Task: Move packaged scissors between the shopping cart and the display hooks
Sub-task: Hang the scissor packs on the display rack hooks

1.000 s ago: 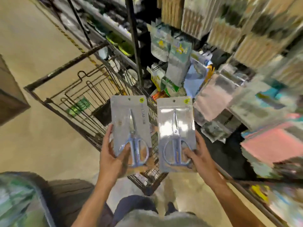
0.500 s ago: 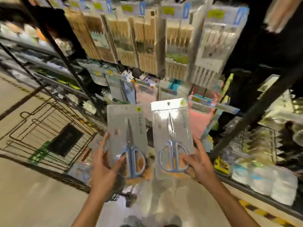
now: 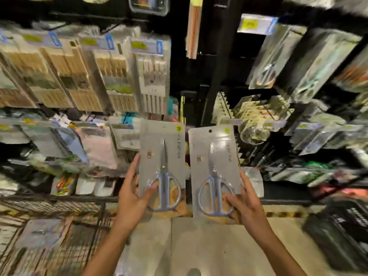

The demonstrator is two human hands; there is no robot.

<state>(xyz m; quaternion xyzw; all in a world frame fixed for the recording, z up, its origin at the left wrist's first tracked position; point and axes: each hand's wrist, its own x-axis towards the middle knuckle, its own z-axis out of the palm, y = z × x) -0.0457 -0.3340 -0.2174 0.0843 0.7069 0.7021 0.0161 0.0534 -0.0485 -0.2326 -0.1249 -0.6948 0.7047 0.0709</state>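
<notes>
Holding one scissors pack (image 3: 162, 166) in left hand (image 3: 132, 198), another pack (image 3: 215, 172) in right hand (image 3: 246, 208), cart (image 3: 59, 212) lower left

Bare forearms and hands (image 3: 131, 198) — no sleeves, rings or watch

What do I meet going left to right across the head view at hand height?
cart → left hand → left scissors pack → right scissors pack → right hand → black crate
</notes>
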